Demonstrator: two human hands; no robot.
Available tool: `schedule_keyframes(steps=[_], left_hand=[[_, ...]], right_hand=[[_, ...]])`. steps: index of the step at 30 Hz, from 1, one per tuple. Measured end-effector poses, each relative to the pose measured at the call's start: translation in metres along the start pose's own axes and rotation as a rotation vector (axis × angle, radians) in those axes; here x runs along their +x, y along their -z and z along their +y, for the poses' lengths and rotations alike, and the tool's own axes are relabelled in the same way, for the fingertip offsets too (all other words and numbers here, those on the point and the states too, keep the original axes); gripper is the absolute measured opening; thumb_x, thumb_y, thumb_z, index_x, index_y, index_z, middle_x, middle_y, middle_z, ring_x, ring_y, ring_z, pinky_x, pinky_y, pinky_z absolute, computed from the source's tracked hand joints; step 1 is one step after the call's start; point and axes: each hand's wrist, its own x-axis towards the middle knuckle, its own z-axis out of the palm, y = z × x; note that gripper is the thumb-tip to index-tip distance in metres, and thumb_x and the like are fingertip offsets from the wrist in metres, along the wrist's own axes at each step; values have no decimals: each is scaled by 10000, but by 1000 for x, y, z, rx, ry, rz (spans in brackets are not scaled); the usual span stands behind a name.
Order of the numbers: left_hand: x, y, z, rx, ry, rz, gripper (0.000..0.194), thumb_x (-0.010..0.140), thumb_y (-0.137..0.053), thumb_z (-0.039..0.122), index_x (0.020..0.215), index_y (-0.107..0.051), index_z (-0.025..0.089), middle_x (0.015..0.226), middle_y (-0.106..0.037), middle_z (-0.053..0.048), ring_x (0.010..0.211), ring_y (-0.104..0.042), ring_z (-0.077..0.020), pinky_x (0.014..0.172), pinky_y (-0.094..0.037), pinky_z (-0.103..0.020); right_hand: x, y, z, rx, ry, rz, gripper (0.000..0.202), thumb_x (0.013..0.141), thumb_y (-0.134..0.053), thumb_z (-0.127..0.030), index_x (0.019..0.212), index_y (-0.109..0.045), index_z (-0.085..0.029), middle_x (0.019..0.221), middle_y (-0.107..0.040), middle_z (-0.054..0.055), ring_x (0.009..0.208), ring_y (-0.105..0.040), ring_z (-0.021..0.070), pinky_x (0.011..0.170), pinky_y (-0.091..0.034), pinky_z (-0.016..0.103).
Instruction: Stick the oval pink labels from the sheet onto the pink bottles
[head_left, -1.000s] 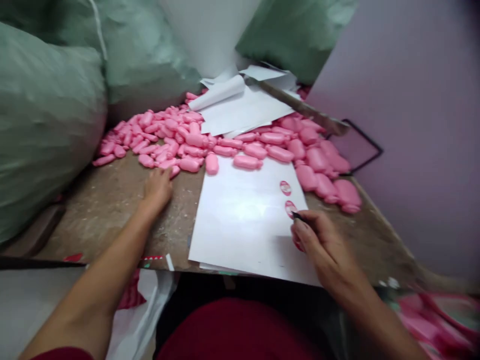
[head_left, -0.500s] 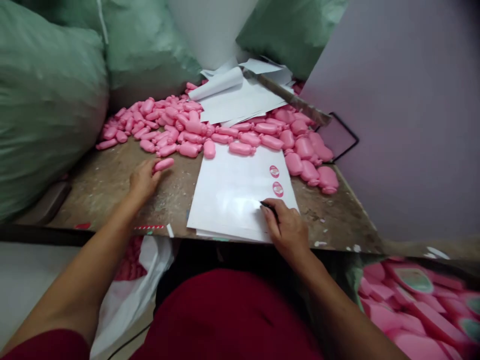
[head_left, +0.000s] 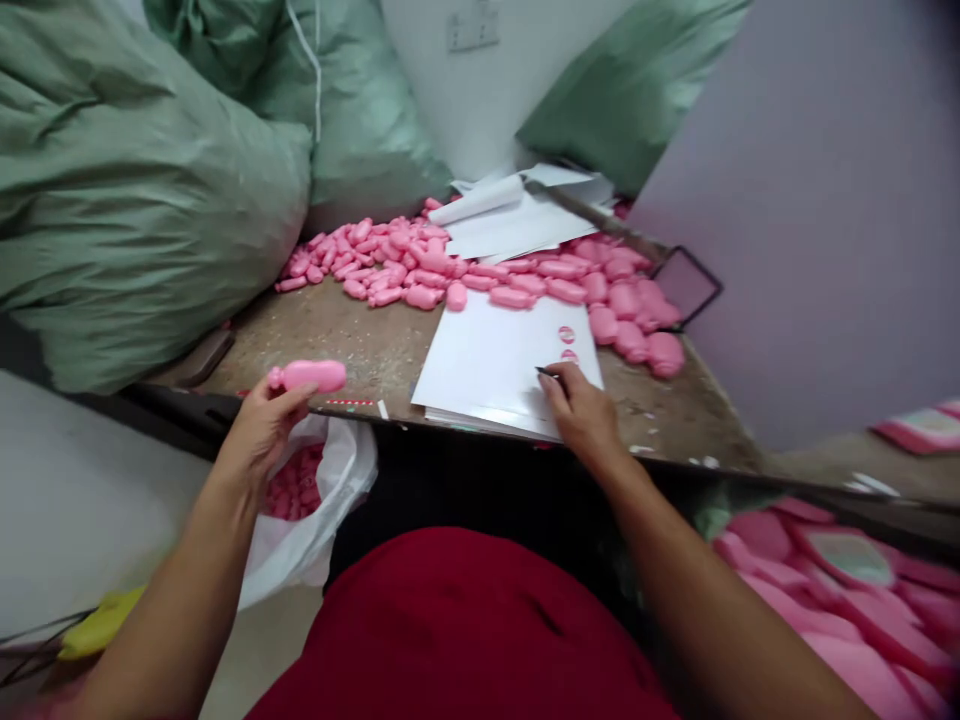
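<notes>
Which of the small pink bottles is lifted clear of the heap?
The pink bottle held in the left hand, above the table's front edge; the others nearby lie in the heap or the white bag.

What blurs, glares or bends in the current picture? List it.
Head view, now: the right hand looks soft; a pale sheen lies on the white sheets, whose red marks are too small and blurred to read; the forearms stretch toward the lower corners, apparently from a wide lens; the upper right corner is dark.
</notes>
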Motion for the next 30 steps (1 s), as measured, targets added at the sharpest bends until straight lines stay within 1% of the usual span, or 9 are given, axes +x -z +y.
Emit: schedule_keyframes(steps=[3,6,11,15,18,21,25,28,30], left_hand=[[-5,-25,6,-150,36,-45,453,552,-793,401,863,-502,244,784,-603,27,734,-588,-145,655,-492,-267],[-6,-54,13,-205,71,-127,458,572,-765,397,921,-511,247,859,-680,6,838,-657,-183,759,-537,-320],[7,-98,4,-64,102,-243,555,584,-806,389,1060,-590,203,879,-737,-23,912,-683,-226,800,-525,-321],[18,-119,-14,75,141,-316,507,599,-810,421,1035,-665,207,1131,-730,-67,1118,-645,-294,945,-509,-387],[18,-123,-22,222,107,-373,546,630,-784,505,1083,-677,219,1255,-687,-89,1238,-583,-335,1090,-420,-452],[11,-118,-25,371,30,-452,578,701,-720,573,1162,-653,230,1286,-673,-93,1279,-561,-342,1140,-368,-474],[3,-102,-31,466,60,-534,565,738,-701,588,1197,-636,266,1309,-676,-71,1315,-551,-341,1146,-383,-469],[5,-87,-36,504,113,-541,611,720,-717,601,1244,-619,303,1364,-649,-48,1349,-526,-340,1182,-347,-478],[7,-79,-33,523,131,-545,630,691,-738,608,1240,-632,319,1354,-654,-41,1344,-527,-349,1194,-330,-489]], right_hand=[[3,4,-1,102,16,4,255,900,-498,-437,928,-645,-231,737,-683,36,697,-610,212,662,-420,311],[6,16,6,187,6,39,349,930,-429,-504,929,-620,-212,725,-688,17,601,-579,166,633,-449,288],[-3,45,35,189,-91,220,357,917,-405,-470,990,-602,-182,911,-734,108,790,-645,232,746,-487,363],[-22,51,44,151,-116,204,330,923,-422,-446,956,-636,-197,900,-743,93,812,-665,255,746,-502,380],[-31,48,38,111,-118,157,319,937,-430,-420,986,-665,-210,893,-759,80,816,-693,259,728,-515,370],[-34,48,31,73,-118,125,327,949,-429,-390,1059,-678,-209,965,-779,90,849,-724,273,724,-533,377],[-41,43,26,42,-103,106,350,963,-417,-369,1127,-674,-196,1104,-772,124,979,-733,300,814,-556,426],[-49,35,26,-13,-60,95,327,954,-443,-350,1109,-686,-198,1257,-721,152,1142,-686,337,921,-526,486],[-51,35,26,-78,-5,81,315,965,-435,-322,1099,-693,-199,1285,-707,157,1159,-679,341,921,-521,496]])
